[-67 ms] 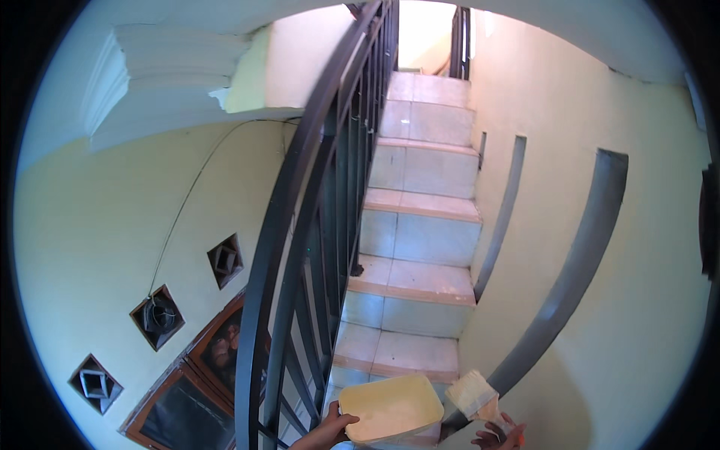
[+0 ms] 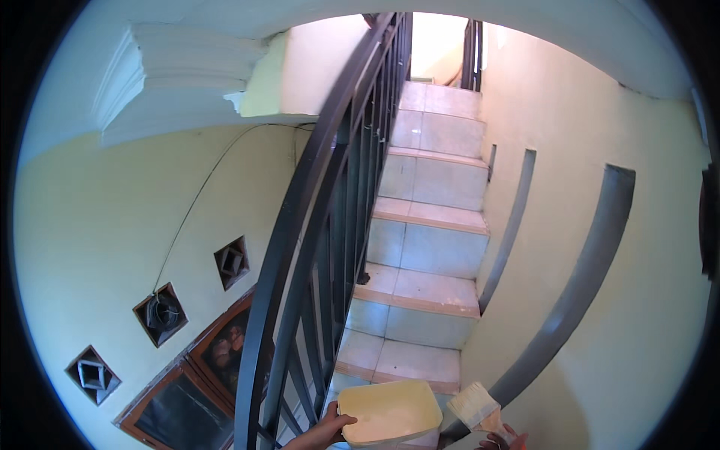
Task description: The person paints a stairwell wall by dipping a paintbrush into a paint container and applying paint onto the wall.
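At the lower edge, my left hand (image 2: 330, 430) grips a pale-yellow rectangular tub (image 2: 394, 411) by its left rim, thumb over the edge. The tub's inside is a pale cream-yellow; whether that is paint or the bottom I cannot tell. Just to its right, my right hand (image 2: 510, 438) is closed around the handle of a wide paintbrush (image 2: 475, 406). Its bristles, coated pale cream, point up and left, close to the tub's right side and apart from the wall. Part of my right hand is cut off by the frame's edge.
White tiled stairs (image 2: 427, 292) climb ahead, with a black metal railing (image 2: 281, 247) on their left. A cream wall (image 2: 555, 247) with tall grey recessed strips (image 2: 592, 247) runs along the right. Lower left are diamond-shaped vents (image 2: 160, 315) and a brown-framed window (image 2: 187, 409).
The view has tilted slightly, so the stairs and railing sit lower and farther right. The tub and brush appear a little lower; both hands keep their grips.
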Motion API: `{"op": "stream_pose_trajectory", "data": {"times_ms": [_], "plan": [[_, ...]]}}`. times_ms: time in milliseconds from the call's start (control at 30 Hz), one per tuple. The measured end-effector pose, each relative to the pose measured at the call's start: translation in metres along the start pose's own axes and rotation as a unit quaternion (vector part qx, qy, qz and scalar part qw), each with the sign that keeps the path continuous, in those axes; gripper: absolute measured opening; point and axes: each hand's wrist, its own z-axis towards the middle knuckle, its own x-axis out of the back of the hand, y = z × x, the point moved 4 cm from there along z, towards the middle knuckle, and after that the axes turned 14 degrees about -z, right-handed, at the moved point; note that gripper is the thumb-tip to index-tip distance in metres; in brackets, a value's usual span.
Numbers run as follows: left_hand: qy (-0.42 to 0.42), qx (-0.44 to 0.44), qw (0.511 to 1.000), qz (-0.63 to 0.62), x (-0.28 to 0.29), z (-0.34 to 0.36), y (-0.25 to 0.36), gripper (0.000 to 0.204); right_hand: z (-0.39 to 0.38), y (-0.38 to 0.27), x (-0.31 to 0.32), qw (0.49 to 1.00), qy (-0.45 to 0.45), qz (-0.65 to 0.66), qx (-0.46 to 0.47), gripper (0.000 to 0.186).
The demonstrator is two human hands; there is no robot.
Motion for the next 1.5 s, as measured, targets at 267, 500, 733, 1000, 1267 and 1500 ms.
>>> {"op": "stream_pose_trajectory", "data": {"times_ms": [267, 500, 733, 1000, 1267, 1500], "plan": [[-0.023, -0.018, 0.999, 0.041, -0.007, -0.001, 0.028, 0.082, -0.001, 0.002, -0.018, 0.996, -0.032, 0.053, -0.056, 0.058], [0.028, -0.008, 0.999, 0.012, 0.008, -0.012, 0.026, 0.081, -0.018, 0.002, -0.037, 0.99, -0.02, 0.102, -0.095, 0.06], [0.031, -0.176, 0.98, -0.091, 0.078, 0.012, -0.03, 0.072, -0.046, -0.008, -0.084, 0.99, -0.077, 0.089, -0.071, 0.052], [0.064, -0.116, 0.991, 0.024, 0.037, -0.014, 0.022, 0.071, -0.049, -0.017, -0.072, 0.984, -0.003, -0.118, 0.133, 0.05], [-0.006, -0.149, 0.989, -0.016, -0.012, -0.027, 0.037, 0.055, -0.072, -0.084, -0.111, 0.904, -0.12, -0.278, 0.303, 0.042], [-0.168, -0.136, 0.976, -0.025, -0.085, -0.021, 0.012, 0.062, -0.054, -0.105, -0.107, 0.742, -0.108, -0.519, 0.41, 0.025]]}}
